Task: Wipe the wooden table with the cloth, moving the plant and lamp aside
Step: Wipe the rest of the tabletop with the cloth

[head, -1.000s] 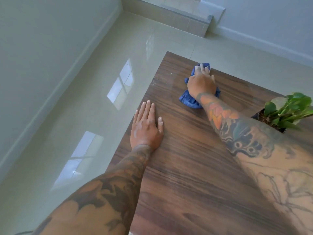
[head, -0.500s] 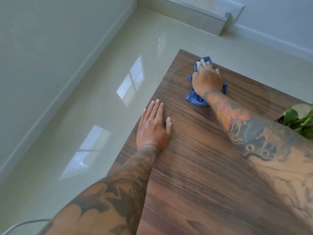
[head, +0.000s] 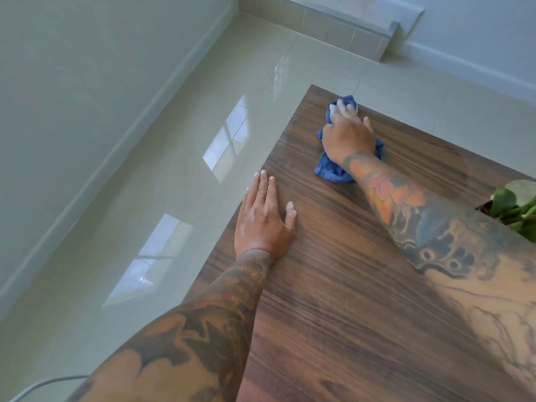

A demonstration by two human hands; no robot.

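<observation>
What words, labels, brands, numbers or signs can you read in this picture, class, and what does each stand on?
None: no readable text shows anywhere.
The cloth, table and plant carry no label in view.
The tattoos on both arms are pictures, not lettering.
</observation>
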